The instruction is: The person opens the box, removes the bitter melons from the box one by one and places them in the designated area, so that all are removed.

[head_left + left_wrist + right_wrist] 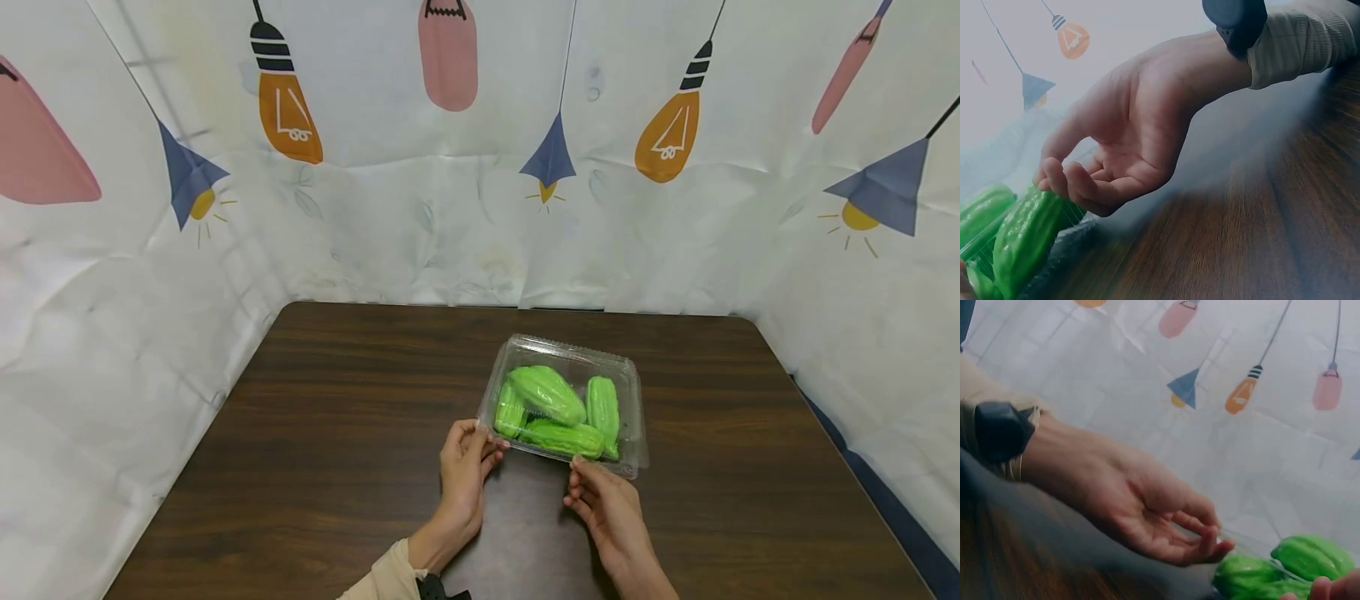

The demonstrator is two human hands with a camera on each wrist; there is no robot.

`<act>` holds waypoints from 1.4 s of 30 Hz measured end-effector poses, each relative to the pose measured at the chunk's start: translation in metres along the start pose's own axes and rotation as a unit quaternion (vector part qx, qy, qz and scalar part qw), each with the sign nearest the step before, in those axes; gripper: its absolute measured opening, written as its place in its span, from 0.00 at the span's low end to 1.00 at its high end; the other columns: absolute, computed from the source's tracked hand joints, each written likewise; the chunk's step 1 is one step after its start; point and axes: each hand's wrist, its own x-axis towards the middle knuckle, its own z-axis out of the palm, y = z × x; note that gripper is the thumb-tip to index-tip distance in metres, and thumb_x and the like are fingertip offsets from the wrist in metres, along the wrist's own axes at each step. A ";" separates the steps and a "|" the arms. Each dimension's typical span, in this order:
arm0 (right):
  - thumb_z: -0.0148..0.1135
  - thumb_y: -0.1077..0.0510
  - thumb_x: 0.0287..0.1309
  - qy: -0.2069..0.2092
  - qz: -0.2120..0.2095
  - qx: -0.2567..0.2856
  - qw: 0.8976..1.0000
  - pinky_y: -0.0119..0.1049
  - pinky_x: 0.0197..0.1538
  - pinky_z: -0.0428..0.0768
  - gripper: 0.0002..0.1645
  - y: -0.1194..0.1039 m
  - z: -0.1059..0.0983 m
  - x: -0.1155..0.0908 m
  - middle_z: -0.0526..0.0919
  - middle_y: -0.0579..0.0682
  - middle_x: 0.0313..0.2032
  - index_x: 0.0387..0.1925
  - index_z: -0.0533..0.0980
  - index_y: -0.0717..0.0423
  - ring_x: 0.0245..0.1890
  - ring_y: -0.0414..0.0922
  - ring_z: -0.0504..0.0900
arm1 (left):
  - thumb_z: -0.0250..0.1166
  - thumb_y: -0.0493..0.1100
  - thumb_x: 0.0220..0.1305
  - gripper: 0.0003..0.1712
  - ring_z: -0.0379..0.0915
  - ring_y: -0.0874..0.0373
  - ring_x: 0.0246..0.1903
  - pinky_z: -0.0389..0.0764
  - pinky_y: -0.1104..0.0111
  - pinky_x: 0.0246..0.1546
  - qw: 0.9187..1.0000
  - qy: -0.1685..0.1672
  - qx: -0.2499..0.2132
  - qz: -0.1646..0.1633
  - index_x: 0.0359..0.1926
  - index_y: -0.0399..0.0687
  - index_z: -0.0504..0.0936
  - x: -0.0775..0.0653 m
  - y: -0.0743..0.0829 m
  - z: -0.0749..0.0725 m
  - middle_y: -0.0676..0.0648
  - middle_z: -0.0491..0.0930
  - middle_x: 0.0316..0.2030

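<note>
Clear container (628,396), four green vegetables (549,394) inside, left hand (462,477) and right hand (609,507) pinching its rim

No readable text, label, brand or number: none on box (632,408) at left grip (461,479) and right grip (609,508), green veg (549,394) inside, or cloth (465,217) beyond.

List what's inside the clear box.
Four green vegetables show inside the box, one overlapping others. Whatever lies directly beneath them is covered and can't be seen.
</note>
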 end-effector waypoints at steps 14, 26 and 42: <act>0.69 0.47 0.67 -0.002 0.002 -0.064 0.998 0.34 0.36 0.86 0.18 -0.001 -0.008 0.000 0.82 0.44 0.28 0.44 0.83 0.58 0.27 0.39 0.79 | 0.59 0.43 0.79 0.08 0.87 0.54 0.41 0.86 0.63 0.46 0.998 -0.023 0.026 -0.043 0.45 0.43 0.71 -0.011 0.007 -0.011 0.49 0.79 0.36; 0.68 0.48 0.69 -0.026 0.012 -0.083 0.996 0.34 0.36 0.86 0.15 -0.005 -0.016 -0.001 0.82 0.43 0.27 0.41 0.83 0.56 0.24 0.37 0.77 | 0.57 0.42 0.79 0.07 0.87 0.56 0.40 0.86 0.66 0.44 0.997 -0.030 0.022 -0.062 0.43 0.44 0.71 -0.022 0.010 -0.015 0.51 0.79 0.35; 0.67 0.46 0.70 -0.097 0.028 -0.136 0.986 0.35 0.40 0.86 0.15 -0.016 -0.035 -0.002 0.83 0.40 0.28 0.39 0.83 0.54 0.27 0.37 0.78 | 0.62 0.38 0.73 0.09 0.83 0.57 0.27 0.89 0.66 0.32 0.982 -0.108 0.151 -0.027 0.42 0.33 0.74 -0.029 0.017 -0.032 0.42 0.83 0.29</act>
